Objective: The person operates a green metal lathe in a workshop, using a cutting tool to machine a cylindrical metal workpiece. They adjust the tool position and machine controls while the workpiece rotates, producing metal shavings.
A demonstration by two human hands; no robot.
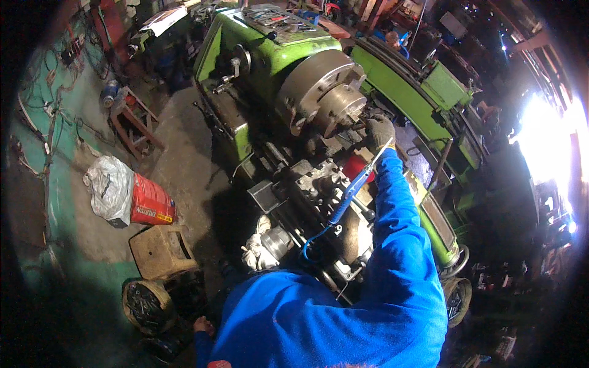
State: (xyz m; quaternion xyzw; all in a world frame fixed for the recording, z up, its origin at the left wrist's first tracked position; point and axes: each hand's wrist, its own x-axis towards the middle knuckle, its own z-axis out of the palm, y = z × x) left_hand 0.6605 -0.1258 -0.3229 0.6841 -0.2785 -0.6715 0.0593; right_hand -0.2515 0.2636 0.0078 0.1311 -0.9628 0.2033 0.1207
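Note:
My right hand (381,130), in a grey knitted glove, is at the front of the steel lathe chuck (341,105). Its fingers curl in toward the chuck and look closed; whatever is in them is hidden. A blue air blow gun (348,195) with a thin metal nozzle slants across the carriage beside my right forearm, and a blue hose runs from its lower end. Low at the left my left hand (204,325) hangs by my side, partly covered by my body. Its fingers are curled in, and I see nothing in them.
The green lathe headstock (261,58) carries tools on top. Behind my right arm runs the green bed (399,80). A tool post (319,178) stands close to my chest. On the floor at left are a red bag (152,202), a tan plastic box (161,250) and a scrap bucket (146,305).

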